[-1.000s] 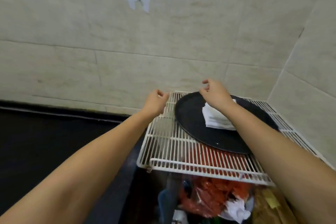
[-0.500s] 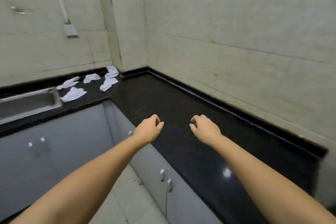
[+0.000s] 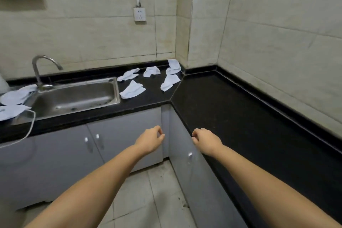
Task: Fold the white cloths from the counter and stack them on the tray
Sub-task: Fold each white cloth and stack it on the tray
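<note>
Several crumpled white cloths lie on the black counter point(image 3: 231, 109) near the far corner, among them one point(image 3: 132, 89) beside the sink, one point(image 3: 169, 82) at the counter seam and one point(image 3: 151, 71) by the wall. More white cloths point(image 3: 14, 96) lie left of the sink. My left hand point(image 3: 149, 139) and my right hand point(image 3: 206, 139) hover in front of the cabinet corner, fingers curled in loosely, holding nothing. Both are well short of the cloths. The tray is out of view.
A steel sink point(image 3: 74, 96) with a curved tap point(image 3: 39, 69) is set in the counter at left. Grey cabinet doors point(image 3: 120, 137) run below. A white cable point(image 3: 29, 127) hangs over the counter edge. A wall socket point(image 3: 140, 14) sits above the cloths.
My view has swung left from the wire rack with the tray and folded cloths to the counter corner. My hands left the tray, empty, and the scattered cloths and sink are nearer now.
</note>
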### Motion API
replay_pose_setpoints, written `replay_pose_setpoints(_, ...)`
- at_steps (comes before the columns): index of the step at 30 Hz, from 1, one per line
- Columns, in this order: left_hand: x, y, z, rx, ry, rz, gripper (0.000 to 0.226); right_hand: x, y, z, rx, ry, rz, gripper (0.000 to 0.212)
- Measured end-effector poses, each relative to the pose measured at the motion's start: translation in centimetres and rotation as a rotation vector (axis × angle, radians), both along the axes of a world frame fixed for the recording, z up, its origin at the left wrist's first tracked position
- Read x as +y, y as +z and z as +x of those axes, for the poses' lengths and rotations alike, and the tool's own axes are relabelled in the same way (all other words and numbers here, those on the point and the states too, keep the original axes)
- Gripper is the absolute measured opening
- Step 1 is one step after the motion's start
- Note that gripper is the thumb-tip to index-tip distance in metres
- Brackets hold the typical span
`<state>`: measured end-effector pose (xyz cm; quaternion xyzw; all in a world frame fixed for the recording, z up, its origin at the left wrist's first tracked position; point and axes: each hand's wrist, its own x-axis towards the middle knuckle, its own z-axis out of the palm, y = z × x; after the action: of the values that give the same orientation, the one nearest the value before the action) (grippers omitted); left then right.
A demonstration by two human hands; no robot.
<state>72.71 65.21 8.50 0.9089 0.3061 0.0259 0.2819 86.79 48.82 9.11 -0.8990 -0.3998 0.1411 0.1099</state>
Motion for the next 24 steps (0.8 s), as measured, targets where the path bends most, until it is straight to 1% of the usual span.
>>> replay_pose_setpoints(4,7.2,-0.3,5.8,0.068,-0.035,0.016,0.022,7.6,0.3,6.5,0.028,0.029,-0.062,0.028)
replay_pose_setpoints(8,13.5,-1.2,11.0,0.072,-0.025,0.001,0.022,14.1,0.4,11.8,0.022,0.042,-0.064,0.027)
replay_pose_setpoints(11,17.8,-2.5,15.4,0.101,-0.065,0.029,0.023,18.8,-0.7,15.3,0.027,0.06,-0.067,0.027)
replay_pose_setpoints(16,26.1,-5.0,24.0,0.117,-0.191,0.192,0.031,27.8,-3.8,21.8,0.046,0.066,-0.056,0.029)
replay_pose_setpoints(20,33.3,-7.3,30.3,0.176,-0.299,0.356,0.038,35.9,-6.5,26.3,0.045,0.02,-0.012,0.027)
replay_pose_setpoints(24,38.4,-8.9,34.9,0.191,-0.482,0.442,0.045,41.9,-9.4,28.7,0.037,-0.042,0.001,0.038)
